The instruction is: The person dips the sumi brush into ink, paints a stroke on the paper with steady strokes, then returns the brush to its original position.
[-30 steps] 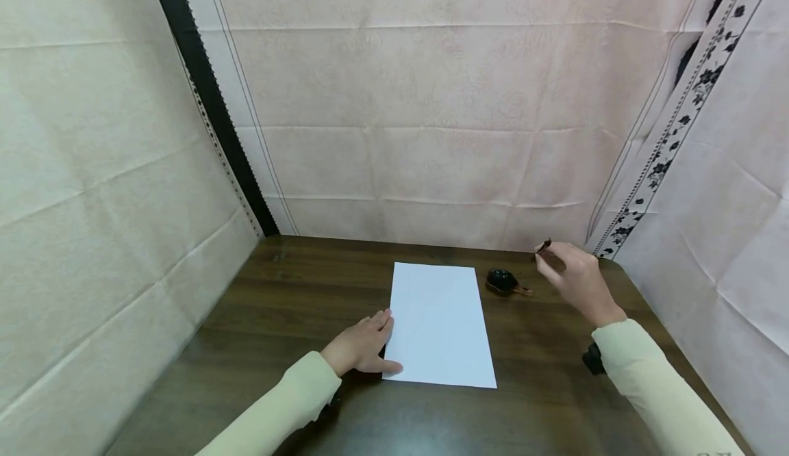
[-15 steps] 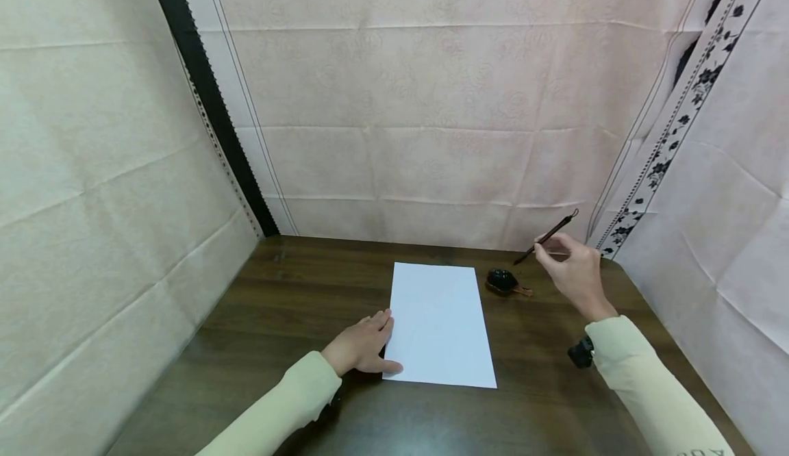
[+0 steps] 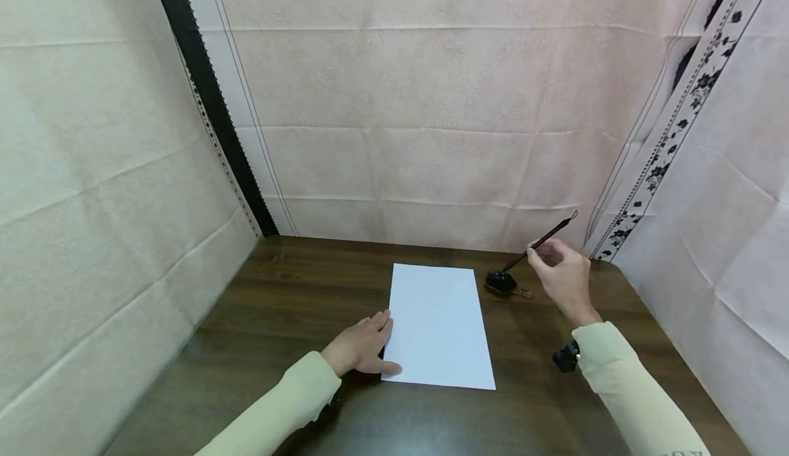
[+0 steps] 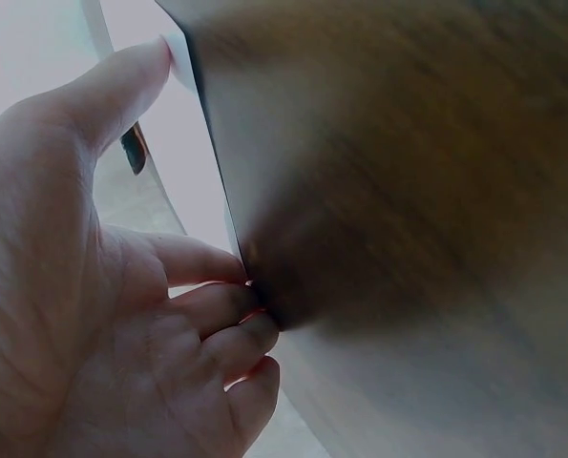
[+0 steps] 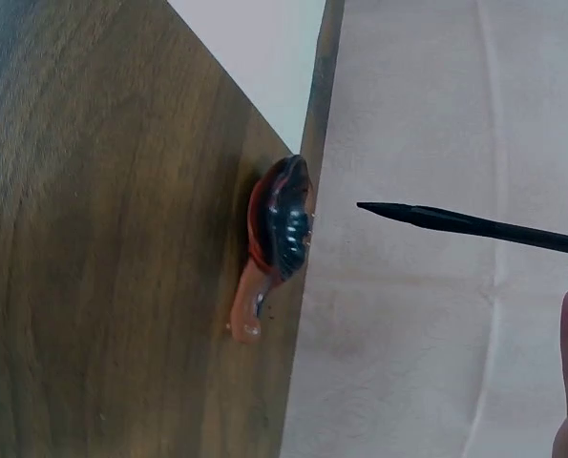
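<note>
My left hand point(image 3: 360, 346) rests across the left edge of a blank white sheet of paper point(image 3: 440, 329), thumb near its lower left corner. In the left wrist view, the hand's palm side point(image 4: 73, 277) shows, with fingertips right at the paper's edge. My right hand point(image 3: 567, 281) pinches a dark ink brush point(image 3: 548, 236) with a hanging loop at its upper end. The brush slants down left, its tip overlapping a small black ink dish point(image 3: 501, 282) in the head view. A brown handle-like piece point(image 5: 249, 301) extends from the dish. In the right wrist view, the pointed brush point(image 5: 465, 222) appears apart from the dish.
The brown wooden table point(image 3: 290, 298) carries these things. Pale cloth hangs behind point(image 3: 431, 134) and at both sides, close to the table's edges. The dish stands just right of the paper's upper right corner, near the back edge.
My right hand has tilted the brush from nearly end-on to a slanted pose, then moved it left and down over the dish. My left hand has stayed on the paper's edge.
</note>
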`<state>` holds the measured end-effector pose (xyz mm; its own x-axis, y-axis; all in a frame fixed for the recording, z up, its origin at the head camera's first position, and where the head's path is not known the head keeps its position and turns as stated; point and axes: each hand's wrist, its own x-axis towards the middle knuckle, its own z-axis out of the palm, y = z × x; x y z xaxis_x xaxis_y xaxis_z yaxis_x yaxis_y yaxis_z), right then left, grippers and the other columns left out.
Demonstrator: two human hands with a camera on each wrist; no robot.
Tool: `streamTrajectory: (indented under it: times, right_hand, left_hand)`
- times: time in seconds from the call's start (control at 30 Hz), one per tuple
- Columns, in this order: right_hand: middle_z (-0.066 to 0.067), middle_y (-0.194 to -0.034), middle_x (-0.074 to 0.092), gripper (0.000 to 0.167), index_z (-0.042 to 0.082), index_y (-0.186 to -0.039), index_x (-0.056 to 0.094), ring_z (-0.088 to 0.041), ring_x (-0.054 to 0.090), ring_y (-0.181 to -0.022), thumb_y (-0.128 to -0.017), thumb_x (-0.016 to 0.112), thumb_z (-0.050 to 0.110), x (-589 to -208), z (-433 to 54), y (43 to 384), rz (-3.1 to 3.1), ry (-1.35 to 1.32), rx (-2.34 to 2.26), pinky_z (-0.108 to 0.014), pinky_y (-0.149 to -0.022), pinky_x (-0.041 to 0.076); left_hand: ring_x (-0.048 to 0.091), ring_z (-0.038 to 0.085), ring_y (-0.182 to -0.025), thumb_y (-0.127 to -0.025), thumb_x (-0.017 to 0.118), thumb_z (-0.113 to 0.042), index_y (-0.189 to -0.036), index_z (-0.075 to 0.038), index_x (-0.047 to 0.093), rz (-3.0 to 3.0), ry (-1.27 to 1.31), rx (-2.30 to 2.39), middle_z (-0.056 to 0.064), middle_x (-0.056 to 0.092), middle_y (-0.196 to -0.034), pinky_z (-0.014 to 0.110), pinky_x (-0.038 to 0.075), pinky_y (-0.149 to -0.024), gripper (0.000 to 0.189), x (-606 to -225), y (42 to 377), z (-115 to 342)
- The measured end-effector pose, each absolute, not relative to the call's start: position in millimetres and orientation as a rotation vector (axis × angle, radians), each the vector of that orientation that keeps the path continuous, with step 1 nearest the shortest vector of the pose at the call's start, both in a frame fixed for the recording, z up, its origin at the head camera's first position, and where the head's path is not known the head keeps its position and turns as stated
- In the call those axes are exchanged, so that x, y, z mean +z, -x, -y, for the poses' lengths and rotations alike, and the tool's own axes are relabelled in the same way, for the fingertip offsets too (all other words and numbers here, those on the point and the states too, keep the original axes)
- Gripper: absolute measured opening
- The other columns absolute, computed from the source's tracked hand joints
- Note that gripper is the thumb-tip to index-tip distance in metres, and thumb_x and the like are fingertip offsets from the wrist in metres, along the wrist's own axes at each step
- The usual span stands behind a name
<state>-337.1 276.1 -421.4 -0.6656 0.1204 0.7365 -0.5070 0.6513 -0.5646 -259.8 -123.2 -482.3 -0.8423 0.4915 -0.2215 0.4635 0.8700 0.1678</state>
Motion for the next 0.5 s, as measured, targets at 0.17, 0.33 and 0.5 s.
streamTrajectory:
  times: [0.17,0.33,0.5]
  right_hand:
    - [-0.010,-0.088,0.081,0.004,0.012,-0.098,0.081,0.021,0.062,-0.076,-0.095,0.078,0.013,-434.0,-274.3,341.2,2.080,-0.250,1.050,-0.003,-0.067,0.044]
    - [-0.012,-0.090,0.082,0.004,0.011,-0.097,0.081,0.021,0.063,-0.077,-0.095,0.078,0.012,-445.2,-274.5,342.6,2.066,-0.206,1.098,-0.002,-0.069,0.046]
    - [-0.013,-0.091,0.082,0.004,0.009,-0.097,0.080,0.023,0.062,-0.077,-0.096,0.077,0.012,-453.9,-274.6,343.2,2.068,-0.160,1.110,-0.001,-0.070,0.047]
  left_hand:
    - [0.031,0.030,-0.162,-0.092,0.072,-0.062,-0.161,0.002,0.038,-2.789,-0.713,0.150,0.016,0.030,-0.174,0.045,0.030,-0.131,0.101,-482.8,258.5,123.2]
    - [0.030,0.030,-0.162,-0.093,0.072,-0.062,-0.162,0.002,0.037,-2.790,-0.711,0.141,0.016,0.030,-0.174,0.045,0.030,-0.131,0.099,-482.2,258.2,123.1]
    - [0.031,0.031,-0.162,-0.093,0.072,-0.061,-0.161,0.002,0.038,-2.790,-0.715,0.139,0.017,0.030,-0.174,0.045,0.030,-0.131,0.099,-480.3,258.5,122.6]
